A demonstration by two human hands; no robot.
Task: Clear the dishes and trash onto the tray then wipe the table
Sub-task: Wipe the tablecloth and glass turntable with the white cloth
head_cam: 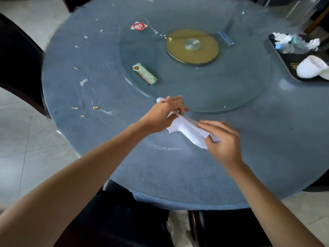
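Both of my hands hold one white paper tissue just above the round blue glass-topped table. My left hand pinches its upper left end, and my right hand grips its lower right end. A black tray at the far right carries white bowls, crumpled tissues and a plastic bottle. Left of the hands, small yellow crumbs and white smears lie on the table. A green and white packet and a red and white wrapper lie farther back.
A glass turntable with a round gold hub fills the table's middle. A small blue object lies beside the hub. Dark chairs stand at the left and under the near edge. The floor is pale tile.
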